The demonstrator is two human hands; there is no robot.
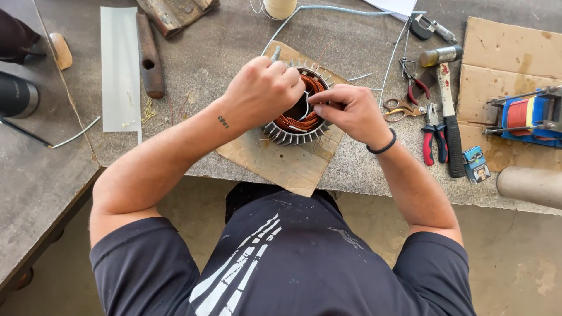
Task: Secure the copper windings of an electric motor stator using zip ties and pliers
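Note:
A round finned metal motor stator [293, 133] with copper windings [296, 122] rests on a piece of cardboard [287, 164] on the stone bench. My left hand [261, 90] is curled over the stator's left rim, fingers closed around something at the top of the windings. My right hand [346, 110] comes in from the right, its thumb and fingers pinched on a thin white strip [305, 109] that curves into the stator's bore. A black band circles my right wrist.
To the right lie scissors [399, 109], red-handled pliers [432, 136], a hammer [448, 99], a small box [475, 164] and a blue-and-red winding tool [530, 117] on cardboard. A wooden handle [150, 55] and a white strip [120, 67] lie left. A spool [280, 7] stands behind.

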